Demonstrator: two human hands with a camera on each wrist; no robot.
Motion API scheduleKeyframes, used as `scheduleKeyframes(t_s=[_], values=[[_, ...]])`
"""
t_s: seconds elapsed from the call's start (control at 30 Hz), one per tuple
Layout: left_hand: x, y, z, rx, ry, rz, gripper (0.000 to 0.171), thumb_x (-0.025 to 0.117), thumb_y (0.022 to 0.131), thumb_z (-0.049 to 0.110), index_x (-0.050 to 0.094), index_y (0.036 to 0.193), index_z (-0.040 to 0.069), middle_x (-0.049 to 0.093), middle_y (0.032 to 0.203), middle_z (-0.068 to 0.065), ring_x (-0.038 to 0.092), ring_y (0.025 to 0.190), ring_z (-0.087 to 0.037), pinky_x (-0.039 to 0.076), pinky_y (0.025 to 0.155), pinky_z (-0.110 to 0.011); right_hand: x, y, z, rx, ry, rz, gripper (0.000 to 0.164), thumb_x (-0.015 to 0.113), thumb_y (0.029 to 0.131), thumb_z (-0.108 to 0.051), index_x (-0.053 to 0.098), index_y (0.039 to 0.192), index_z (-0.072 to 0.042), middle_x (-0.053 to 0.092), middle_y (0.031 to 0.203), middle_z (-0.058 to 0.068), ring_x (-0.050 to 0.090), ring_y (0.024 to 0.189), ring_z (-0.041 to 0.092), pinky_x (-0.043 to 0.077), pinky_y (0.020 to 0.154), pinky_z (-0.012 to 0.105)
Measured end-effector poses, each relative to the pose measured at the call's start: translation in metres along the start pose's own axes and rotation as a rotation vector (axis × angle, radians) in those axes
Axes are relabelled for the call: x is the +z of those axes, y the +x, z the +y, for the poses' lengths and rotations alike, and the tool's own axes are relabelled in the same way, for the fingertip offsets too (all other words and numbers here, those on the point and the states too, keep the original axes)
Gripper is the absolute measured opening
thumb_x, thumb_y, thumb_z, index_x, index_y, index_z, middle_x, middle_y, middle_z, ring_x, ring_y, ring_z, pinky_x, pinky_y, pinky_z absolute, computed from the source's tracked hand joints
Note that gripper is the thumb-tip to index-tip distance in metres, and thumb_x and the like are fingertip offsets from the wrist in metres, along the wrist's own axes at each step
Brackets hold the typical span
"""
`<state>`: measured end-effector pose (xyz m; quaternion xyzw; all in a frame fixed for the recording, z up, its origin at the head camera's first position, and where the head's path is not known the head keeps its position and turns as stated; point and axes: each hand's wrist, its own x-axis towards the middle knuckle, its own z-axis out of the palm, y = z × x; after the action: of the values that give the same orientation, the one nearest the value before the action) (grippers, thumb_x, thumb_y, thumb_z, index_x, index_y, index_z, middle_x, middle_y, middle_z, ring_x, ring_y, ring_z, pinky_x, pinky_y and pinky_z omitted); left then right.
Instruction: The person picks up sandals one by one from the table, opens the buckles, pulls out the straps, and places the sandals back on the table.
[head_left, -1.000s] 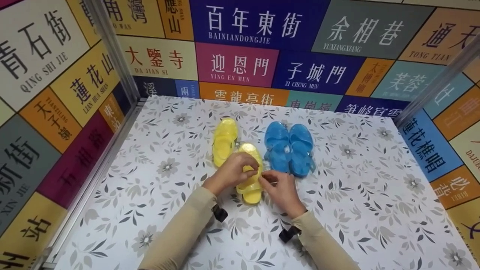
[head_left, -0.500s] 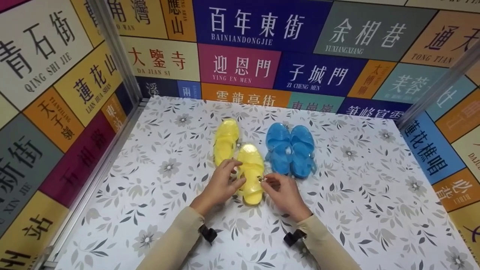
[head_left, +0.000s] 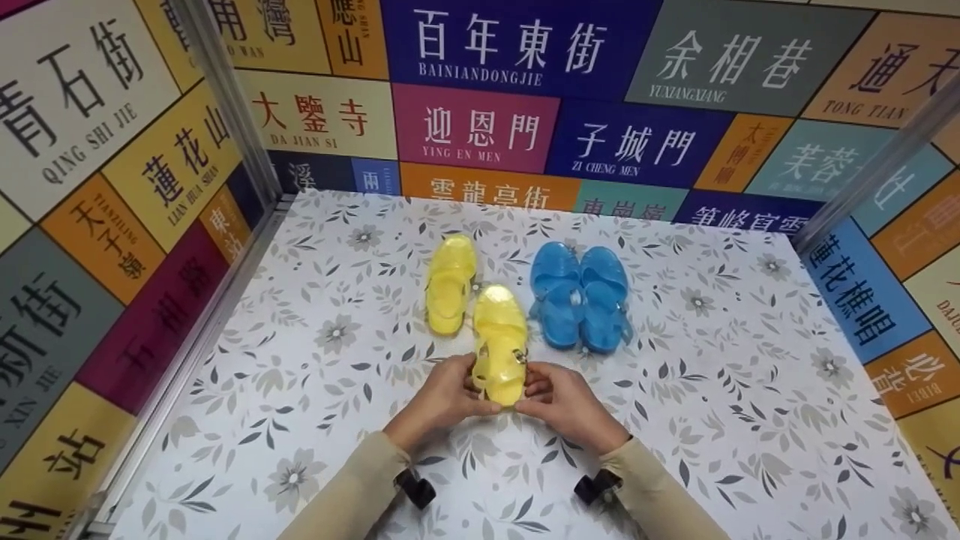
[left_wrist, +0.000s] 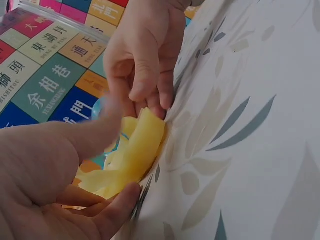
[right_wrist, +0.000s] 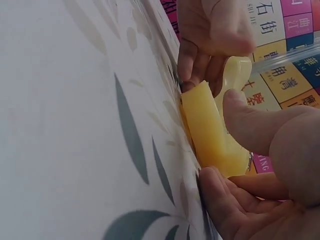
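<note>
Between my two hands lies a yellow jelly sandal [head_left: 501, 319], toe pointing away and its strap running across the back part. My left hand [head_left: 444, 391] holds it by the left side of the heel, thumb behind. On the opposite side my right hand [head_left: 568, 397] grips the heel in much the same way. A metal buckle [head_left: 519, 356] shows on the sandal's right edge. In the left wrist view the heel [left_wrist: 146, 142] sits at tabletop level between both hands. The right wrist view has the right thumb at the yellow heel [right_wrist: 204, 122], fingers along its side.
A second yellow sandal [head_left: 450, 289] stands farther back on the left. To the right, two blue sandals [head_left: 556, 296] lie side by side, toes away. Sign-patterned panels [head_left: 472, 127] wall the floral tabletop [head_left: 337, 420] at the back and sides.
Both hands have left the middle of the near yellow sandal, where they were at its strap and buckle, and moved back towards me to its heel. The other sandals stay put.
</note>
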<state>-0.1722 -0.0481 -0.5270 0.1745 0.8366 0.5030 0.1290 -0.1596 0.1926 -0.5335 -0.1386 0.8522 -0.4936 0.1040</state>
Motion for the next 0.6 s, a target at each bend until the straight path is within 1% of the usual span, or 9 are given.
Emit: scheduleKeyframes(t_s=[0.07, 0.13, 0.27, 0.43, 0.53, 0.6], values=[[0.003, 0.001, 0.0, 0.022, 0.025, 0.011, 0.054, 0.094, 0.079, 0.015, 0.065, 0.122, 0.0, 0.069, 0.105, -0.007, 0.067, 0.093, -0.019, 0.058, 0.08, -0.032, 0.002, 0.001, -0.001, -0.011, -0.031, 0.003, 0.059, 0.087, 0.088, -0.016, 0.061, 0.137, 0.004, 0.071, 0.112, 0.008, 0.071, 0.099, 0.02, 0.06, 0.085, 0.028], [0.005, 0.002, 0.0, 0.031, 0.051, 0.033, 0.052, 0.093, 0.08, 0.014, 0.066, 0.122, -0.001, 0.069, 0.106, -0.008, 0.065, 0.093, -0.019, 0.057, 0.082, -0.033, 0.003, 0.001, -0.001, -0.014, -0.051, 0.009, 0.057, 0.087, 0.088, -0.016, 0.062, 0.136, 0.003, 0.071, 0.11, 0.007, 0.071, 0.097, 0.018, 0.06, 0.083, 0.027], [0.01, 0.003, 0.0, 0.043, 0.04, 0.068, 0.051, 0.091, 0.08, 0.009, 0.066, 0.122, -0.002, 0.07, 0.108, -0.01, 0.065, 0.095, -0.02, 0.056, 0.084, -0.036, 0.004, 0.002, -0.002, 0.004, -0.052, 0.019, 0.057, 0.087, 0.087, -0.014, 0.062, 0.135, 0.003, 0.071, 0.108, 0.007, 0.07, 0.095, 0.018, 0.06, 0.082, 0.027], [0.012, 0.006, 0.001, 0.07, 0.043, 0.095, 0.047, 0.09, 0.078, 0.005, 0.066, 0.118, -0.002, 0.068, 0.103, -0.009, 0.062, 0.09, -0.019, 0.055, 0.079, -0.033, 0.005, 0.003, -0.003, 0.006, -0.043, 0.035, 0.053, 0.086, 0.087, -0.011, 0.064, 0.133, 0.001, 0.071, 0.106, 0.006, 0.071, 0.094, 0.018, 0.06, 0.081, 0.027], [0.012, 0.008, 0.003, 0.067, 0.05, 0.107, 0.047, 0.09, 0.079, 0.005, 0.065, 0.119, -0.001, 0.066, 0.102, -0.007, 0.06, 0.087, -0.017, 0.055, 0.076, -0.031, 0.006, 0.004, -0.004, 0.006, -0.028, 0.049, 0.05, 0.085, 0.088, -0.01, 0.065, 0.132, -0.001, 0.071, 0.105, 0.005, 0.07, 0.093, 0.017, 0.06, 0.08, 0.027], [0.012, 0.01, 0.003, 0.063, 0.042, 0.117, 0.048, 0.089, 0.079, 0.003, 0.065, 0.119, -0.002, 0.066, 0.103, -0.008, 0.061, 0.088, -0.017, 0.056, 0.076, -0.031, 0.007, 0.005, -0.005, 0.011, -0.02, 0.063, 0.049, 0.085, 0.088, -0.01, 0.065, 0.131, -0.002, 0.071, 0.104, 0.005, 0.07, 0.093, 0.016, 0.06, 0.081, 0.027]])
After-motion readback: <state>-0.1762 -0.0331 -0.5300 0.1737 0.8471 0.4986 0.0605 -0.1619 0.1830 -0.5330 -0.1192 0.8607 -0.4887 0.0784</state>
